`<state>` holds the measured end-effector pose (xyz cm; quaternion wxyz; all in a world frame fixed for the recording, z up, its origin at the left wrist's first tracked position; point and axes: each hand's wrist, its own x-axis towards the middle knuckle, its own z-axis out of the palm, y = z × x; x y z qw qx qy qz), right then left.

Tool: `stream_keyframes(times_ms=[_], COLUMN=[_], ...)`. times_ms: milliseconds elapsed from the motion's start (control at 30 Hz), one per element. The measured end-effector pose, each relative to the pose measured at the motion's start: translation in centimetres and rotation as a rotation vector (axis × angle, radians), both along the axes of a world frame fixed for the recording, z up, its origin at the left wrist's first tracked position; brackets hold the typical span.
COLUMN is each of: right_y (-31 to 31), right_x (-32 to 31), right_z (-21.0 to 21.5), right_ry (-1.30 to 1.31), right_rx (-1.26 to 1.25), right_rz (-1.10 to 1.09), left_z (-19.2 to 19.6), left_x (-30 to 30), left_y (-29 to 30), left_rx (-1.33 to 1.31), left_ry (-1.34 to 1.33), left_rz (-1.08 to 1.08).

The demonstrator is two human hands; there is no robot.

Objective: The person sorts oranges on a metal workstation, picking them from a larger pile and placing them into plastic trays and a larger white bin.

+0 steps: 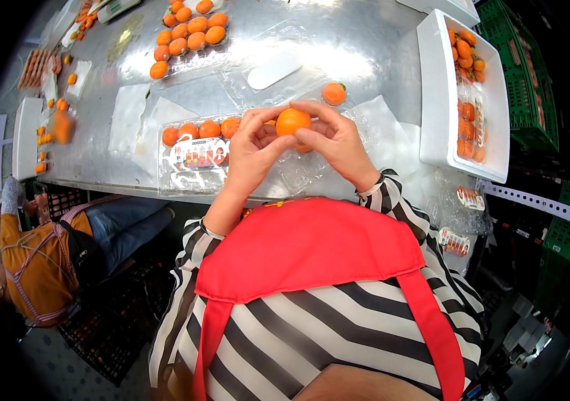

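Between both hands, above the metal table, is an orange persimmon (293, 122). My left hand (255, 144) grips it from the left, thumb and fingers closed against it. My right hand (331, 137) holds its other side the same way. Under my hands lies an open clear plastic tray (295, 175), partly covered by them; how many persimmons sit in it is hidden. To its left, a clear pack (195, 157) with a printed label holds a row of persimmons. Just beyond my right hand, a single persimmon (333, 93) with a green calyx rests on the table.
More persimmons (196, 41) stand in clear trays at the back. A white oval pad (275, 71) lies mid-table. At right are a white foam box (434, 100) of packs and green crates (532, 100). A person in an orange top (38, 267) is at the left.
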<state>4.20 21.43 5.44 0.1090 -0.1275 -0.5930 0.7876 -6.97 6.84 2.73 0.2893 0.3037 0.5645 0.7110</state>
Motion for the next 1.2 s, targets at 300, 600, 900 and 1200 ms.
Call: stream_keyframes(times_ms=[300,600,900,1200], right_y=[-0.5,-0.7,-0.8,-0.5], right_x=[0.2,0.1,0.7,0.7], right_z=[-0.4,-0.8,-0.1,-1.2], right_ry=[0.006,0.092,0.174,0.175], right_rx=[0.135,0.547,0.522,0.482], right_rz=[-0.047,-0.233,-0.366,-0.297], left_z=[-0.6,-1.2,-0.6,-1.0], left_x=[-0.3,-0.7,-1.1,-1.3], left_y=[-0.3,-0.3,-1.1,-1.2], left_rx=[0.002,-0.034,0.202,0.325], left_ry=[-0.162,-0.132,-0.688,-0.761], left_rz=[-0.005,0.003,-0.192,-0.322])
